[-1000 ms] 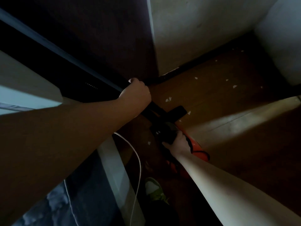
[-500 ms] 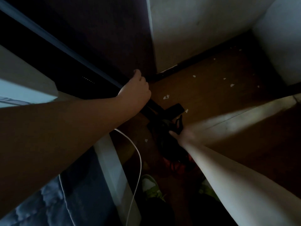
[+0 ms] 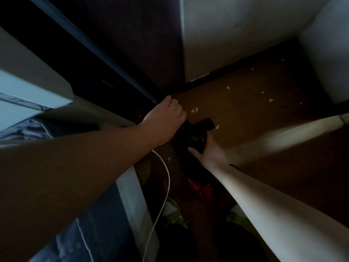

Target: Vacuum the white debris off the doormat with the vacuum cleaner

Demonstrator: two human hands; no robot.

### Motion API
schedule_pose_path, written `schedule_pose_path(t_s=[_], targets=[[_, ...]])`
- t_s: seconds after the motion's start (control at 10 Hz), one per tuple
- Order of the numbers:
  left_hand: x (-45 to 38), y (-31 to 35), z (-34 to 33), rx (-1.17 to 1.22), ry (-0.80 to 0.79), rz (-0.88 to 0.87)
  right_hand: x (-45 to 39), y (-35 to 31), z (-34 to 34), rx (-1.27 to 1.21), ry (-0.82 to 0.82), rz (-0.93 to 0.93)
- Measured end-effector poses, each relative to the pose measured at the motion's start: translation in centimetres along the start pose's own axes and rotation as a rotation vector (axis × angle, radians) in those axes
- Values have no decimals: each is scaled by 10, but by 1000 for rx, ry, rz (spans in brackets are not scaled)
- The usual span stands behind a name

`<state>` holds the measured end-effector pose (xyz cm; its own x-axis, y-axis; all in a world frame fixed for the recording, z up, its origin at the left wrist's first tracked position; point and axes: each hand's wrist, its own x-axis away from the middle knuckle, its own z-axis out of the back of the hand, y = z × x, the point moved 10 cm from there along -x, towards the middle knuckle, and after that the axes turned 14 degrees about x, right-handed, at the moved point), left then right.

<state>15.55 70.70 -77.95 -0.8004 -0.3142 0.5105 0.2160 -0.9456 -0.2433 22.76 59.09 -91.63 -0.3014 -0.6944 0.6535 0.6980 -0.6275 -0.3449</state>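
Your left hand (image 3: pixel 166 120) curled around dark vacuum tube (image 3: pixel 186 124), frame centre; right hand (image 3: pixel 209 150) grips black vacuum body (image 3: pixel 194 140). White debris (image 3: pixel 194 110) on brown floor (image 3: pixel 245 110).

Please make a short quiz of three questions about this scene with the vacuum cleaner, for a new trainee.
1. True or false: the right hand grips the black body of the vacuum cleaner.
2. Multiple choice: where is the left hand? A) flat on the floor; B) curled round the vacuum's dark tube; C) holding the white cable.
3. Fill in: white debris lies scattered on the brown ____ beyond the hands.

Key
1. True.
2. B. The white cable hangs free below the left forearm.
3. Doormat; the bits have not yet been vacuumed up.
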Motion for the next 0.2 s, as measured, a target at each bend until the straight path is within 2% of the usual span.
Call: schedule_pose_path(t_s=[0.1,0.2], targets=[[8,8,-4,134,-17,19,0,-7,3,28,4,16],[18,14,-4,322,-42,101,3,-14,11,164,7,15]])
